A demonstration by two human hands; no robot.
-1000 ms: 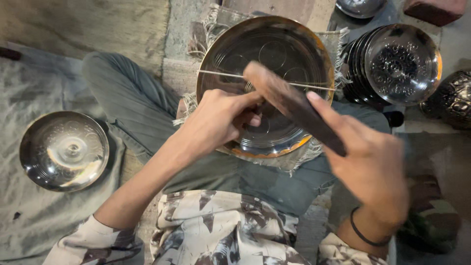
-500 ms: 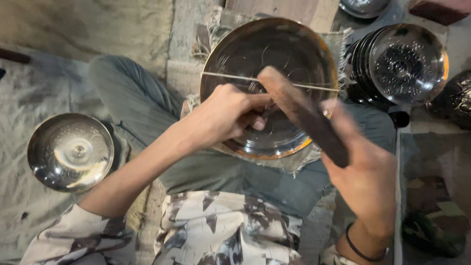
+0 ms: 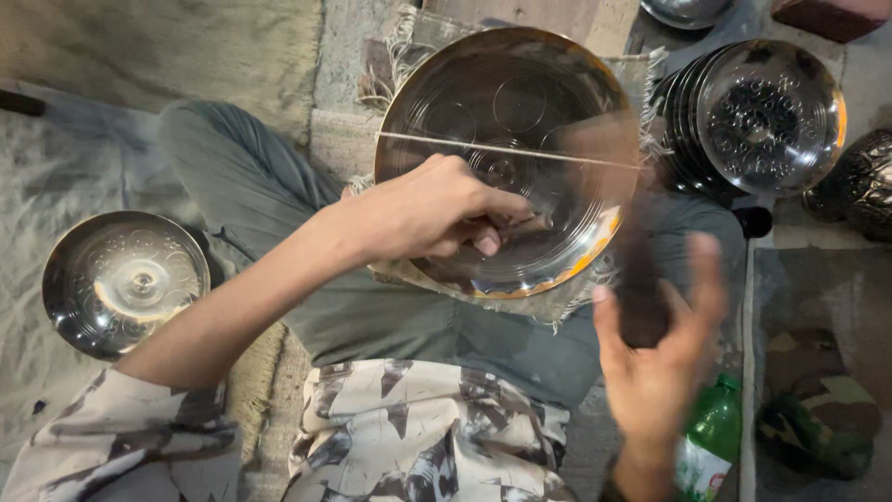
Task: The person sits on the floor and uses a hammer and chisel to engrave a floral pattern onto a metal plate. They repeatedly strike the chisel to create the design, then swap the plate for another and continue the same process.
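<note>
Cloth-covered ground held one green bottle (image 3: pixel 714 429), one loose bowl (image 3: pixel 124 281), one large plate (image 3: pixel 506 158) in the lap — and a stack of bowls (image 3: pixel 757 116) beyond. Since half a second before, the wooden mallet (image 3: pixel 641 279) had swung down, blurred. The right hand (image 3: pixel 662 358) gripped it, seemingly loosely; the left hand (image 3: pixel 437 209) pinched a small tool — probably a punch — against the plate.

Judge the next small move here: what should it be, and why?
Probably bring the dark mallet in the right hand down onto the small tool pinched in the left hand, since that tool's tip rests on the metal plate and the mallet is raised and motion-blurred.
</note>
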